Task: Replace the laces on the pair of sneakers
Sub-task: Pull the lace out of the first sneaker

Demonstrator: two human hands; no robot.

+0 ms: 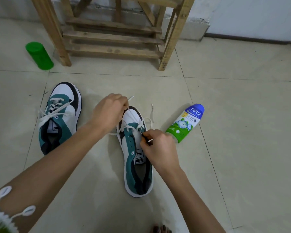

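Observation:
Two teal, white and black sneakers lie on the tiled floor. The left sneaker (pixel 60 117) is laced with a white lace, loosely crossed on top. The right sneaker (pixel 136 153) is only laced through its front eyelets with a white lace (pixel 145 122). My left hand (pixel 110 111) hovers over its toe and pinches one lace strand, whose tip sticks out past the fingers. My right hand (pixel 158 145) sits at the shoe's right eyelet row and pinches the other lace end, its tip poking out between the fingers.
A powder bottle (pixel 186 122) with a blue cap lies on the floor right of the right sneaker. A green cylindrical container (pixel 39 56) stands at the far left. A wooden rack (pixel 112 31) stands behind the shoes. My toes (pixel 161 229) show at the bottom edge.

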